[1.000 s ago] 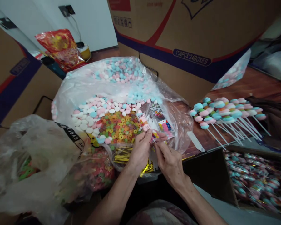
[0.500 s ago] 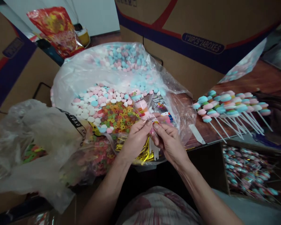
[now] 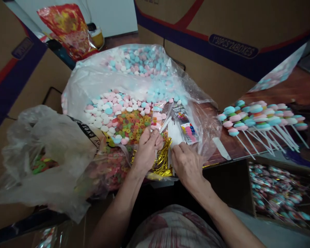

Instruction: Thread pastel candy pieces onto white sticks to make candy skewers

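Observation:
My left hand [image 3: 146, 148] is closed around the stick of a candy skewer in a clear printed sleeve [image 3: 157, 119], which points up and away over the candy. My right hand [image 3: 187, 163] reaches down with fingertips pinched at a heap of gold twist ties [image 3: 163, 159] beside a stack of white sticks [image 3: 174, 136]. Both hands sit at the near edge of a big clear bag [image 3: 93, 79] holding pink, white and blue marshmallow discs [image 3: 113, 106] and coloured ring candies [image 3: 130, 125].
Finished unwrapped skewers [image 3: 258, 119] lie in a row on the brown table at right. A box of wrapped skewers [image 3: 276, 193] sits below them. A crumpled plastic bag [image 3: 49, 151] lies at left. Large cardboard cartons [image 3: 222, 38] stand behind, and a red snack bag [image 3: 67, 27] sits far left.
My right hand let go of the wrapped skewer and dropped to the gold twist ties. My left hand kept the skewer and lowered slightly.

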A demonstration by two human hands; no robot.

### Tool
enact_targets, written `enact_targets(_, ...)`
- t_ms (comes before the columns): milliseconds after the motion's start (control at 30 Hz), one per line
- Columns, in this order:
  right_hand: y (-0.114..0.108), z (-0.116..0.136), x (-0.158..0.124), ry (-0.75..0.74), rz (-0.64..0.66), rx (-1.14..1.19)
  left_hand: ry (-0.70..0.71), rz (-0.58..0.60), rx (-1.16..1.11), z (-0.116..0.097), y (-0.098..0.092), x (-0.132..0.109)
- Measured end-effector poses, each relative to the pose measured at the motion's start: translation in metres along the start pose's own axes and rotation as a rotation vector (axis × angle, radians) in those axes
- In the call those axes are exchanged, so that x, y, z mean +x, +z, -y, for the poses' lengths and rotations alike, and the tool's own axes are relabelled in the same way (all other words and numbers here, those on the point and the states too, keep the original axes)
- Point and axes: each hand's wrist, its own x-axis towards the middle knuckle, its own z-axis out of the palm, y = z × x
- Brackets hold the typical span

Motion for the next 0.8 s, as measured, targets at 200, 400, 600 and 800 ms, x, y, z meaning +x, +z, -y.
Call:
enact_targets(200, 0.004, 0.001, 0.002, -0.027, 0.014, -0.101, 0.059, 0.033, 0.048, 0.001, -0.006, 0.002)
enact_targets(400, 0.004, 0.007, 0.002, -0.017, 0.006, -0.113, 0.064, 0.039, 0.085, 0.001, -0.012, 0.003)
enact_targets(600, 0.004, 0.002, 0.006, 0.036, 0.076, -0.03, 0.125, -0.003, 0.172, 0.008, -0.014, 0.002)
enact_targets(800, -0.011, -0.023, 0.011, 0.229, -0.132, 0.695, 0.176, -0.051, 0.226, 0.016, -0.013, 0.002)
